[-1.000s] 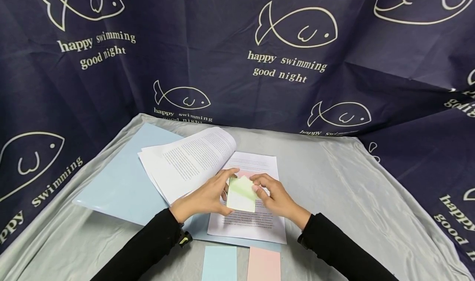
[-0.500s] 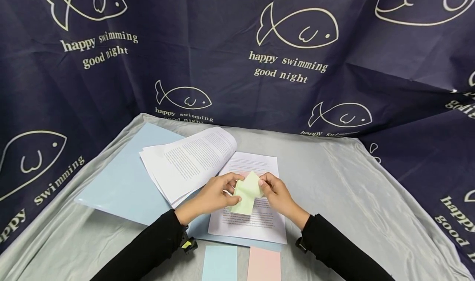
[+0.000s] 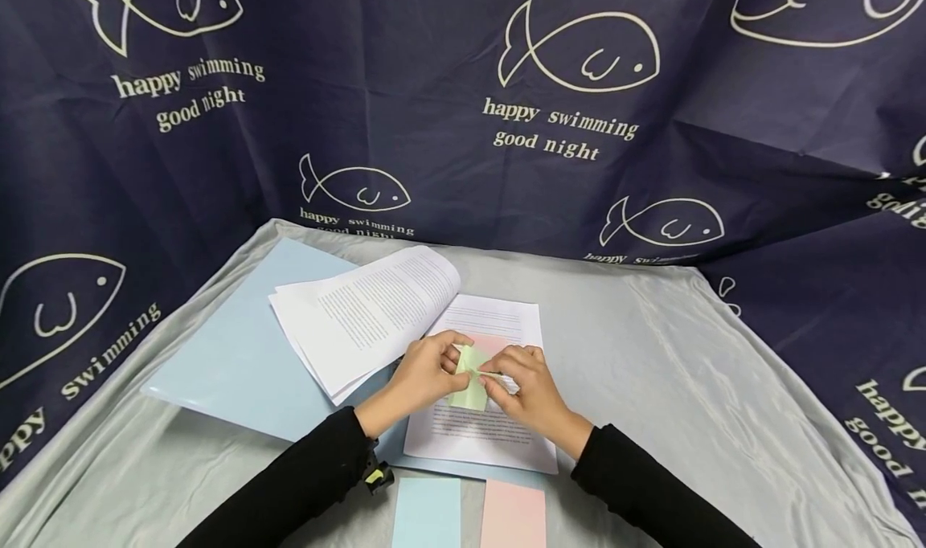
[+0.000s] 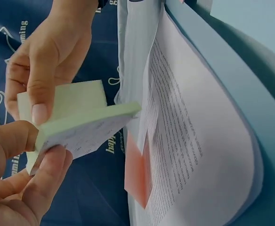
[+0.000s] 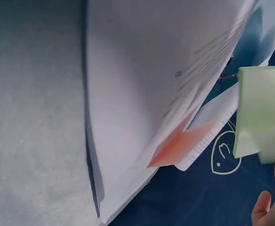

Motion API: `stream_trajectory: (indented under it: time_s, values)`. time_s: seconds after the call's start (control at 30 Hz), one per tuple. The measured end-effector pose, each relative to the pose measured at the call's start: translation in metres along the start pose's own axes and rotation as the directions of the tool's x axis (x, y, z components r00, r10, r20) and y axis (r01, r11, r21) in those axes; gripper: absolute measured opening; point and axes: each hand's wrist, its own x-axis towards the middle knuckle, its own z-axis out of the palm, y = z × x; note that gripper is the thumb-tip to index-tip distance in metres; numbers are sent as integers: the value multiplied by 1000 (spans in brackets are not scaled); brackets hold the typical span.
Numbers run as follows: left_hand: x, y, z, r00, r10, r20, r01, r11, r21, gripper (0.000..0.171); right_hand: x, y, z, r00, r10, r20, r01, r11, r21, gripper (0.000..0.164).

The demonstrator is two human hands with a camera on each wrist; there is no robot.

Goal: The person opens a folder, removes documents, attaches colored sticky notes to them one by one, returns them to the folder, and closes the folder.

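A pale green sticky note pad (image 3: 466, 397) is held above the printed page by my left hand (image 3: 423, 375), thumb on one face and fingers on the other. My right hand (image 3: 534, 391) pinches the pad's top sheet (image 4: 86, 96) between thumb and fingers. That sheet stands bent away from the pad in the left wrist view, its far part still against the pad's end. Below lies a stack of printed paper (image 3: 481, 445) on a light blue folder (image 3: 239, 355). A pink sticky note (image 3: 492, 341) is on the printed page, partly covered by the hands.
Turned-over printed pages (image 3: 369, 311) curl up on the left. A light blue note pad (image 3: 427, 512) and a pink note pad (image 3: 514, 514) lie at the front edge. Grey cloth (image 3: 651, 371) covers the table, and a dark blue fish-print curtain (image 3: 448, 130) hangs behind.
The right hand has moved left and nearer, folding the lifted green sheet back over the pad. The left hand keeps hold of the pad, now turned narrower to the head view.
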Motion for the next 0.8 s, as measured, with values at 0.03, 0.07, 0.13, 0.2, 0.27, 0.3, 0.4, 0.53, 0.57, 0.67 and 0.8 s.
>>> stream_trajectory:
  time_s: [0.03, 0.07, 0.13, 0.2, 0.27, 0.3, 0.4, 0.53, 0.57, 0.67, 0.8]
  values:
    - [0, 0, 0, 1000, -1, 1, 1, 1000, -4, 37, 1, 0, 0, 1000, -9, -9, 9, 1000, -9, 15]
    - [0, 0, 0, 1000, -2, -2, 2, 1000, -5, 35, 1, 0, -1, 1000, -2, -16, 1, 1000, -13, 14]
    - [0, 0, 0, 1000, -3, -6, 3, 1000, -7, 32, 1, 1, -3, 999, 38, -27, -38, 999, 1, 14]
    - [-1, -1, 0, 1000, -4, -4, 4, 1000, -10, 30, 1, 3, -4, 995, 91, -30, -90, 996, 24, 14]
    - [-2, -1, 0, 1000, -3, 3, 3, 1000, -12, 30, 0, 4, -5, 990, 141, -25, -139, 989, 48, 13]
    - [-2, -1, -1, 1000, -2, 7, 3, 1000, -12, 30, 1, 4, -5, 987, 162, -20, -160, 985, 65, 12]
    - [-3, -2, -2, 1000, 6, 14, -6, 1000, -15, 29, 1, 4, -6, 970, 243, -5, -242, 965, 101, 8]
    - [-4, -4, -3, 1000, 20, 22, -19, 999, -28, 29, 2, 3, -7, 929, 370, 20, -369, 918, 143, 4]
    - [-5, -5, -4, 1000, 21, 21, -21, 999, -31, 28, 2, 3, -8, 919, 394, 24, -393, 907, 148, 4]
    - [-6, -6, -4, 1000, 21, 10, -21, 999, -33, 28, 2, 3, -8, 888, 459, 36, -458, 875, 155, 6]
    - [-8, -8, -4, 1000, 20, -1, -20, 999, -29, 28, 1, 4, -9, 853, 521, 36, -520, 840, 156, 7]
